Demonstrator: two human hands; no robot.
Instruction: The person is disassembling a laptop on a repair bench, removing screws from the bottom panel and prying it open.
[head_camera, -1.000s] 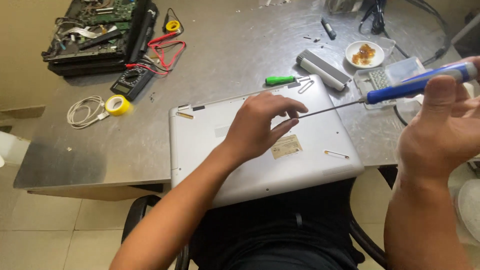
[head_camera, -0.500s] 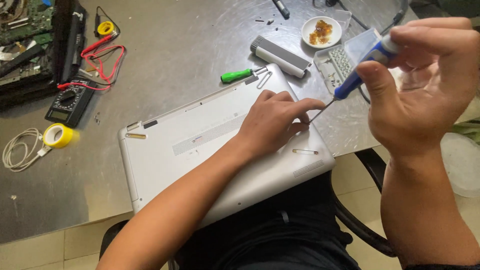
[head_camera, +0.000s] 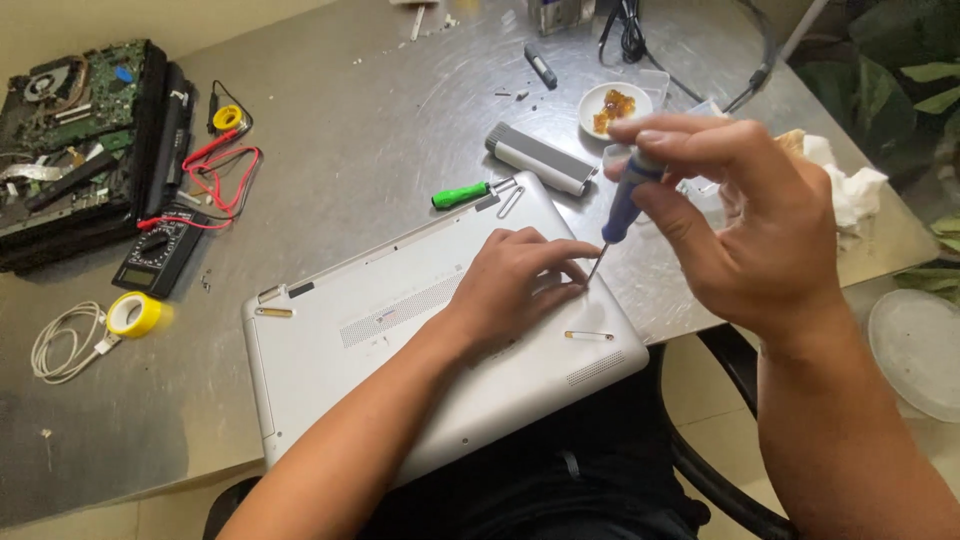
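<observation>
Silver laptop (head_camera: 420, 340) upside down; left hand (head_camera: 520, 285) flat on it, steadying; right hand (head_camera: 735, 225) gripping blue screwdriver (head_camera: 622, 205), tip at its right edge.

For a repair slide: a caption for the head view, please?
Right hand sets a blue screwdriver on an upturned silver laptop while the left hand steadies the tip.

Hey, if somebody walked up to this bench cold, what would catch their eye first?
Most likely the silver laptop lying bottom-up at the table's near edge, with the left hand pressed flat on it. The right hand holds a blue-handled screwdriver, its tip down beside the left fingertips. Far left, an opened laptop chassis with a bare green circuit board stands out too.
</observation>
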